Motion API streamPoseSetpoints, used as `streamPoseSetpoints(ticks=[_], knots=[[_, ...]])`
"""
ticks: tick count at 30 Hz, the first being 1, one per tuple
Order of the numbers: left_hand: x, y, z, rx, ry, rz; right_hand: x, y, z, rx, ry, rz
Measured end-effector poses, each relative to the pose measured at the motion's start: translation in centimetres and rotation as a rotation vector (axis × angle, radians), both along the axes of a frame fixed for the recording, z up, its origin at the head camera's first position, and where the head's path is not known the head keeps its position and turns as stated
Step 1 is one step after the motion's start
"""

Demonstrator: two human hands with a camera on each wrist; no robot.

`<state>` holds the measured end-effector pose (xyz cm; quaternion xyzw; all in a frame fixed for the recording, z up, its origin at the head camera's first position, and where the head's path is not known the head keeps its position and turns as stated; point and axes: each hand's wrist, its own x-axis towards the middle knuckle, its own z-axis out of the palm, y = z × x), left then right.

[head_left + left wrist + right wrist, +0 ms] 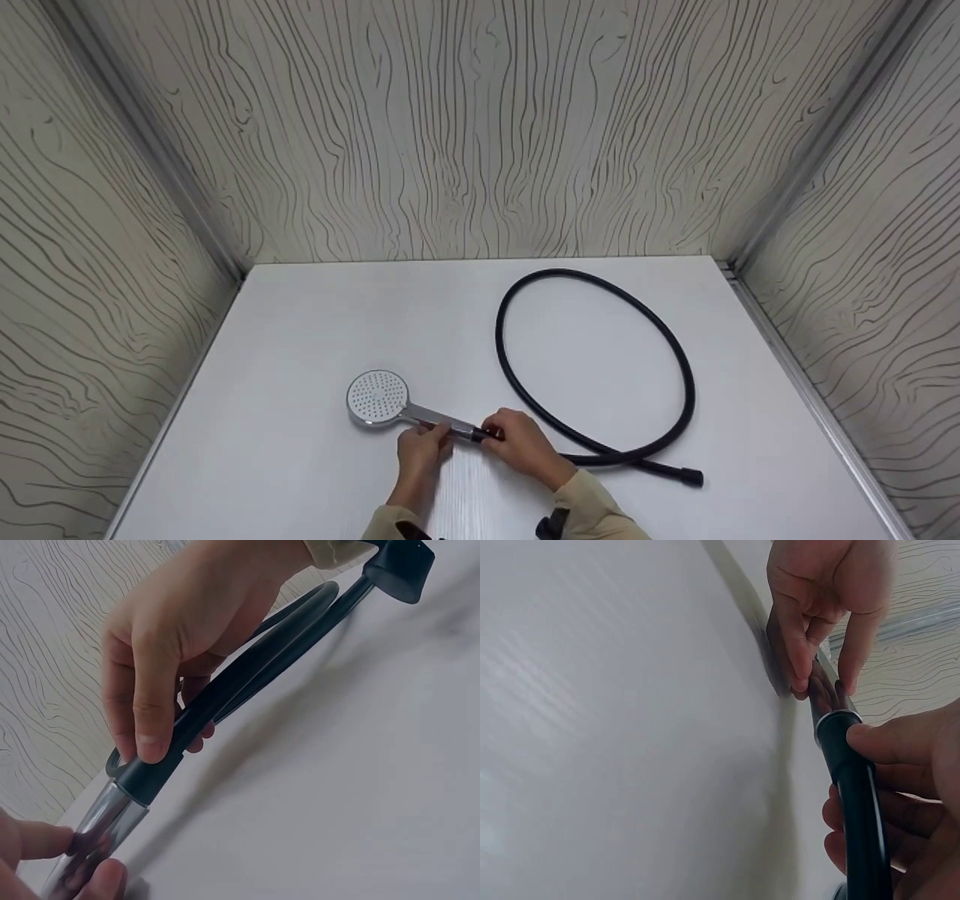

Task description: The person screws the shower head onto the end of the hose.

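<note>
A chrome shower head (377, 397) with a round, dotted white face points up and to the left over the white table. My left hand (421, 454) grips its silver handle (100, 829) between thumb and fingers. With thumb and fingers, my right hand (525, 446) pinches the black collar (150, 778) of the shower hose (679, 352). That collar sits right against the end of the handle, in line with it. From my right hand the hose runs off in one large loop on the table, crossing itself near its free end.
The white table (300, 322) has patterned panels at the back (480, 135) and on both sides. To the right lies the hose's loose end fitting (691, 477), a black flared piece. Metal edging (817, 420) runs along the table's right side.
</note>
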<state>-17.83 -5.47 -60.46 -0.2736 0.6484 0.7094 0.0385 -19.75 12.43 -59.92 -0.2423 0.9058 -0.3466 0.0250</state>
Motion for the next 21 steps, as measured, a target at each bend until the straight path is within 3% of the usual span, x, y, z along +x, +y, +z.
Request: streamPoseSetpoints(ticks=[5, 10, 15, 21], knots=[[0.1, -0.7, 0.1, -0.061, -0.024, -0.082, 0.0, 0.0, -0.1, -0.01, 0.01, -0.001], [0.1, -1.3, 0.1, -0.143, -0.004, -0.161, -0.1, 0.1, -0.3, -0.017, 0.013, -0.008], [0.1, -1.7, 0.1, -0.087, 0.021, -0.171, 0.0, 0.1, -0.4, -0.013, -0.018, -0.017], [0.2, -2.0, 0.4, -0.076, 0.036, -0.238, 0.0, 0.1, -0.5, -0.013, -0.037, -0.029]])
